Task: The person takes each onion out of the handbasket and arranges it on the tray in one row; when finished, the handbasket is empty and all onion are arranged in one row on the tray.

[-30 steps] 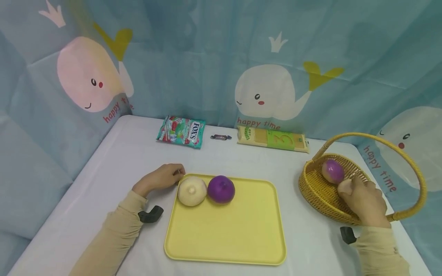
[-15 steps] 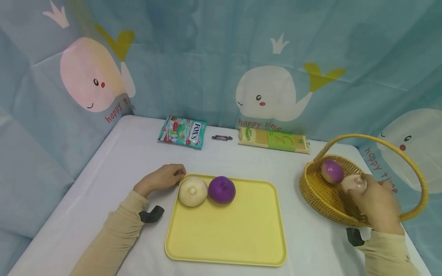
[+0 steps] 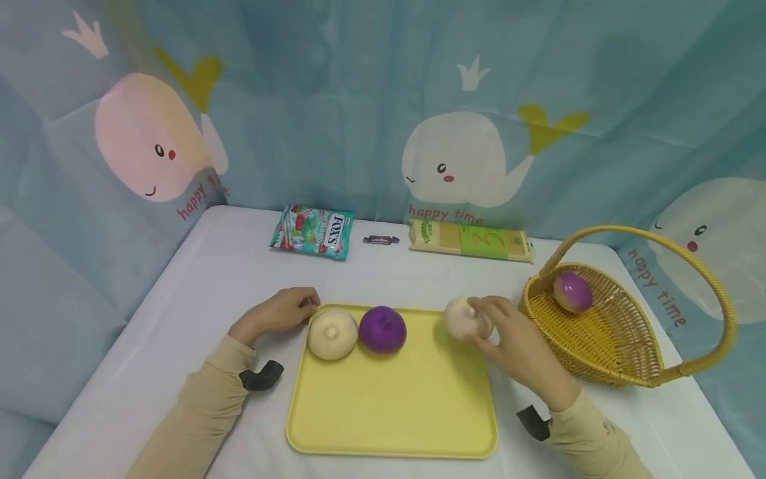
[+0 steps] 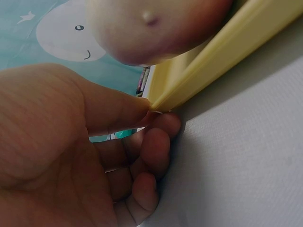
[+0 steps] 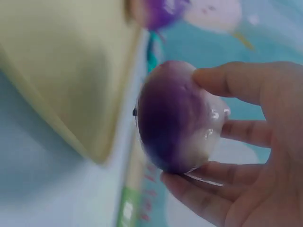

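My right hand [image 3: 523, 342] grips a white-and-purple turnip [image 3: 465, 318] over the far right corner of the yellow tray [image 3: 389, 412]. In the right wrist view, thumb and fingers wrap the turnip [image 5: 177, 118], its purple side facing the camera. At the tray's far left corner, my left hand [image 3: 281, 309] pinches the rim; the left wrist view puts the thumb [image 4: 123, 111] on the rim with curled fingers below. Inside that corner sit a pale turnip [image 3: 332, 334] and a purple one [image 3: 383, 330], side by side.
Right of the tray stands a wicker basket [image 3: 598, 372] with a tall handle, holding one purple-and-white turnip [image 3: 572, 291]. Along the back lie a candy bag [image 3: 312, 231], a small wrapped candy [image 3: 381, 239] and a noodle packet [image 3: 469, 241]. A whale-print curtain [image 3: 335, 120] hangs behind.
My right hand has lifted the white-and-purple turnip out of the basket and carried it left to above the tray. The left hand stays at the tray's corner.
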